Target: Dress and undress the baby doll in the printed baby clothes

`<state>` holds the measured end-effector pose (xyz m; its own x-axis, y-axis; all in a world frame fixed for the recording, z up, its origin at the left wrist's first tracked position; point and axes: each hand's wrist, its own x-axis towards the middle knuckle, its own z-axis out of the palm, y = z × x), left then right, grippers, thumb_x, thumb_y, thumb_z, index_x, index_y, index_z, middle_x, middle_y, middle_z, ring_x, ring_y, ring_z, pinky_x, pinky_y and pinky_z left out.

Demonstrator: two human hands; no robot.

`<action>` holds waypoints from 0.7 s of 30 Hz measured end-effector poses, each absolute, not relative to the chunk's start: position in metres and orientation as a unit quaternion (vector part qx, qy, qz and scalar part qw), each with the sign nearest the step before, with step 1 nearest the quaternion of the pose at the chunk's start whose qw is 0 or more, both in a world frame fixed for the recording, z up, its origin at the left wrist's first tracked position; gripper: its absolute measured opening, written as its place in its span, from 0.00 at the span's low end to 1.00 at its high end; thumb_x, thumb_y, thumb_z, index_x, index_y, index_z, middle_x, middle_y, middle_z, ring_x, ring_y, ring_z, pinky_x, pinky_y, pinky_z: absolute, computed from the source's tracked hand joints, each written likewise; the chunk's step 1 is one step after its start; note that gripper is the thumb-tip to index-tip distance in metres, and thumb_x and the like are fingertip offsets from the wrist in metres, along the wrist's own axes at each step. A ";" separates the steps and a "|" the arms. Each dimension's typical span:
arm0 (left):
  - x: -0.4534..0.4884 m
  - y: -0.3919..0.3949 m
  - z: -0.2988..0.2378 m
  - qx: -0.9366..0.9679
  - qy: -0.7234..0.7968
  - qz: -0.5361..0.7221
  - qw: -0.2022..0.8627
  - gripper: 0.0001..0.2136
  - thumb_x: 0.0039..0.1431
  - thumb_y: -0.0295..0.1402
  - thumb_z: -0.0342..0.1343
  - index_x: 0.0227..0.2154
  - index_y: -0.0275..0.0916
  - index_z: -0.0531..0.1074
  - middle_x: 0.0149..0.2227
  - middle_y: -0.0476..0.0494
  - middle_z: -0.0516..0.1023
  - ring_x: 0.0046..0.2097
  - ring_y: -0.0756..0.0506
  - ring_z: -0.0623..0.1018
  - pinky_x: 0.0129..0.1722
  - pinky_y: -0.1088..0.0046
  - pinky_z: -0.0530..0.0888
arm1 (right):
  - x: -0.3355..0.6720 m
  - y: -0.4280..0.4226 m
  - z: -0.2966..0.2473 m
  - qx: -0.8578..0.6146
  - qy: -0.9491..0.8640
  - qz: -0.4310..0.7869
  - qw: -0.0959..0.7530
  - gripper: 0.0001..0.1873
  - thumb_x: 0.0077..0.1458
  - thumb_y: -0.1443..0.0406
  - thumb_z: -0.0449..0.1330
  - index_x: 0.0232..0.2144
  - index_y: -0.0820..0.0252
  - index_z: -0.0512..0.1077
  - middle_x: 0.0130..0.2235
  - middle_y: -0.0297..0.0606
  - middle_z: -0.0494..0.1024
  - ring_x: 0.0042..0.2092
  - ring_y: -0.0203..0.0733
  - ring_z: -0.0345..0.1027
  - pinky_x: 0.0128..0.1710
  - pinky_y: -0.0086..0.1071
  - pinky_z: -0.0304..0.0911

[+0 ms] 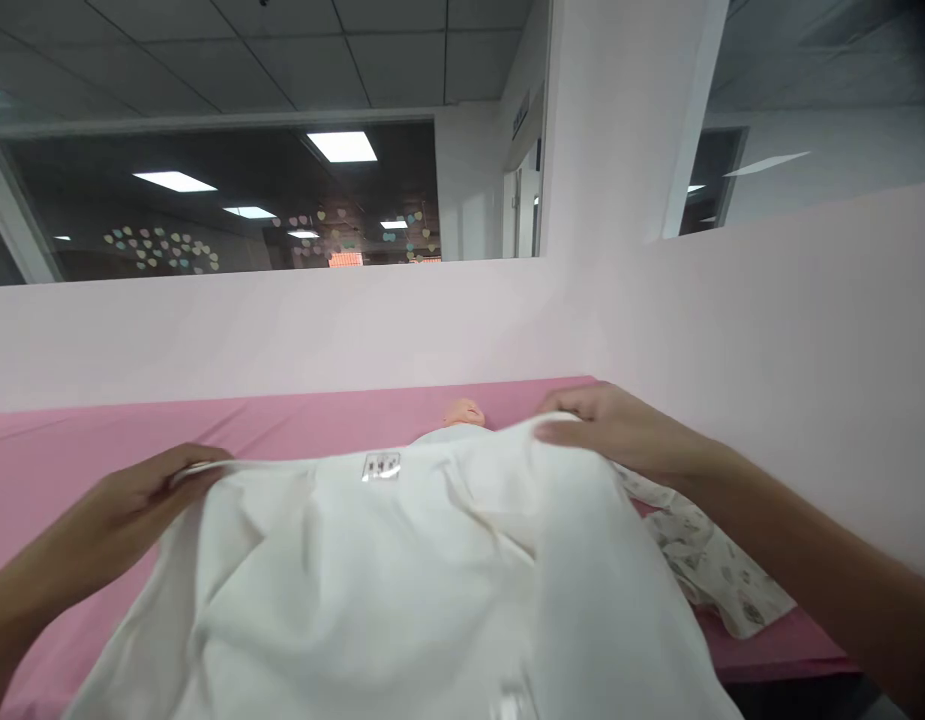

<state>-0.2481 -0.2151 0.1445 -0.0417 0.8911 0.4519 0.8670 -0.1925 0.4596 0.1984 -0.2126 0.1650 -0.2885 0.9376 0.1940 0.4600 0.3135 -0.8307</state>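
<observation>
A white cloth (372,580) is stretched up in front of me between both hands. It hangs in soft folds, with a small printed label (381,466) on its upper edge. My left hand (143,500) pinches the left end of that edge between thumb and fingers. At the other end my right hand (601,425) grips the edge the same way. Behind the cloth, the head of a baby doll (464,412) shows above something white; the cloth hides whatever lies below. Whether the cloth is a garment or a blanket I cannot tell.
A pink sheet (282,425) covers the bed or table against the wall. On its right side lies a crumpled white cloth with a print (721,570). The pale wall (319,330) carries windows (222,200) above, and it turns a corner at the right.
</observation>
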 end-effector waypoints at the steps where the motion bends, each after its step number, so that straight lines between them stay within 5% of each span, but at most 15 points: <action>1: -0.249 -0.195 0.142 0.701 0.636 0.320 0.034 0.16 0.58 0.50 0.46 0.40 0.49 0.71 0.39 0.57 0.78 0.42 0.47 0.74 0.41 0.76 0.67 | 0.191 -0.190 0.161 -0.461 -0.712 0.379 0.372 0.12 0.53 0.57 0.61 0.34 0.59 0.76 0.35 0.40 0.79 0.33 0.41 0.72 0.30 0.31 0.65; 4: -0.255 -0.133 0.119 0.719 0.655 0.232 0.001 0.14 0.61 0.43 0.43 0.39 0.45 0.70 0.40 0.51 0.77 0.42 0.45 0.74 0.40 0.75 0.66 | 0.165 -0.122 0.138 -0.423 -0.670 0.463 0.398 0.09 0.52 0.62 0.60 0.35 0.62 0.74 0.34 0.40 0.79 0.32 0.38 0.71 0.32 0.30 0.66; 10: -0.253 -0.034 0.050 0.696 0.710 0.018 -0.111 0.18 0.61 0.31 0.38 0.47 0.42 0.70 0.43 0.35 0.76 0.42 0.36 0.75 0.38 0.62 0.66 | 0.126 -0.026 0.075 -0.478 -0.651 0.417 0.416 0.05 0.51 0.69 0.54 0.25 0.62 0.68 0.30 0.37 0.74 0.29 0.34 0.65 0.27 0.27 0.60; 16: -0.237 0.005 0.019 0.684 0.722 -0.015 -0.105 0.18 0.60 0.29 0.38 0.47 0.40 0.69 0.42 0.34 0.75 0.41 0.35 0.75 0.38 0.59 0.68 | 0.140 0.014 0.030 -0.556 -0.624 0.324 0.443 0.01 0.47 0.68 0.55 0.26 0.59 0.66 0.30 0.34 0.71 0.34 0.38 0.63 0.33 0.30 0.57; 21: -0.185 -0.010 0.018 0.703 0.683 0.118 -0.157 0.22 0.60 0.28 0.36 0.55 0.38 0.62 0.52 0.33 0.69 0.51 0.37 0.71 0.47 0.60 0.66 | 0.172 0.001 -0.008 -0.593 -0.569 0.317 0.473 0.12 0.51 0.56 0.55 0.35 0.58 0.66 0.35 0.38 0.73 0.40 0.44 0.66 0.40 0.36 0.60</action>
